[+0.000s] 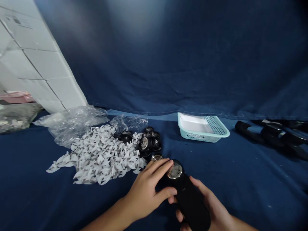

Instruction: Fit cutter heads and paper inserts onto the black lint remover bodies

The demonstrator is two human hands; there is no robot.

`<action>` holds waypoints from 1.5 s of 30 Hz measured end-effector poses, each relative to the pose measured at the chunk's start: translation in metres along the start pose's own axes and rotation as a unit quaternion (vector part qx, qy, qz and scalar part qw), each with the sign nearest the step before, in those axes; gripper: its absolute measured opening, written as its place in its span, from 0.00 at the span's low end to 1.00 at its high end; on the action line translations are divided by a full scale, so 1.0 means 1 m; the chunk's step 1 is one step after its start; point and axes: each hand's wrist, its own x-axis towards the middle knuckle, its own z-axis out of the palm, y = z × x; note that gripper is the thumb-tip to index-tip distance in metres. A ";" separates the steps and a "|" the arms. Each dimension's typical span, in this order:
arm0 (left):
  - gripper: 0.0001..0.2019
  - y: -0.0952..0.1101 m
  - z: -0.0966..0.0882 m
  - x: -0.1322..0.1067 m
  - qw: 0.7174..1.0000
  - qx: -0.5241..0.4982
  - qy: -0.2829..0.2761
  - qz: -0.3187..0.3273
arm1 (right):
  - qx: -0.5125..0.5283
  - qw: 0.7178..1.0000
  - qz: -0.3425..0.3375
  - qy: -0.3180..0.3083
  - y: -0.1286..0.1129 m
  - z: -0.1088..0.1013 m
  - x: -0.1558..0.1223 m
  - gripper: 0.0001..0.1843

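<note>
Over a navy cloth-covered table (pixel 240 183), we hold a black lint shaver (pixel 192 202) between both hands, its perforated metal head (pixel 175 169) pointing away from us: left hand (pixel 145 192) clasped around the head end, right hand (pixel 211 205) cradling the body from beneath. Just beyond lie round black heads (pixel 149 142), a heap of white curved slips (pixel 96 157) and a pale blue basket (pixel 192 134).

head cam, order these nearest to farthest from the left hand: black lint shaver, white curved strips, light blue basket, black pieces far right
From the left hand, nearest first:
1. black lint shaver: under the fingers, to the hand's right.
2. white curved strips: just past the fingertips, ahead and left.
3. light blue basket: farther ahead, to the right.
4. black pieces: far right edge.
</note>
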 end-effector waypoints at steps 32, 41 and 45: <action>0.45 0.005 0.006 -0.004 0.993 0.073 -0.090 0.006 | -0.059 0.997 0.039 0.030 0.004 -0.009 0.000 0.41; 0.41 0.011 0.004 -0.003 0.993 0.077 -0.091 -0.012 | -0.056 0.998 0.035 0.022 0.005 -0.007 0.000 0.45; 0.40 0.012 0.003 -0.003 0.993 0.080 -0.085 -0.011 | -0.059 0.998 0.031 -0.013 0.004 -0.007 0.000 0.44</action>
